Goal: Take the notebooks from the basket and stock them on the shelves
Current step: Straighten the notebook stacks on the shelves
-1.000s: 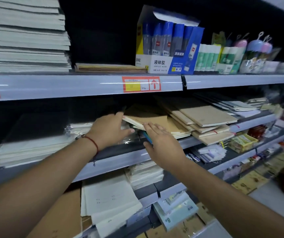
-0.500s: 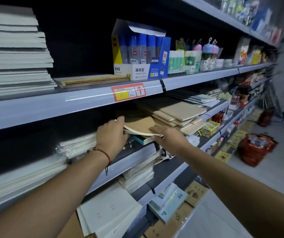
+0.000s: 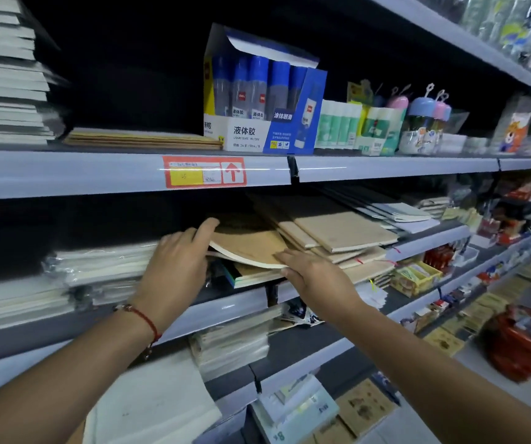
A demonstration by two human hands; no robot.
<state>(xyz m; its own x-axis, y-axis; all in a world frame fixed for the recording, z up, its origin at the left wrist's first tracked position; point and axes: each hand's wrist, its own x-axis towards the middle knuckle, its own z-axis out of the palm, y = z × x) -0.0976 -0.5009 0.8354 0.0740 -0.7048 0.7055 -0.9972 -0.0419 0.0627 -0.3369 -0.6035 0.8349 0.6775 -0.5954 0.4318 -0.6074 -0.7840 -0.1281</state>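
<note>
A brown notebook (image 3: 248, 243) lies bowed upward on a low stack at the middle shelf (image 3: 232, 307). My left hand (image 3: 177, 262) grips its left edge, thumb on top and fingers beneath. My right hand (image 3: 317, 275) presses with straight fingers on the notebook's front right corner. Just to the right sits a fanned stack of brown notebooks (image 3: 341, 230). The red basket (image 3: 520, 342) stands on the floor at the far right, with packaged goods inside.
Wrapped white notebook stacks (image 3: 100, 265) fill the shelf left of my hands. The shelf above holds a blue glue box (image 3: 257, 100), flat brown notebooks (image 3: 142, 137) and glue sticks. Lower shelves carry paper pads and small packets.
The brown notebook has bowed upward between my hands. My left thumb has come up onto its top edge. My right hand has slid toward the front right corner.
</note>
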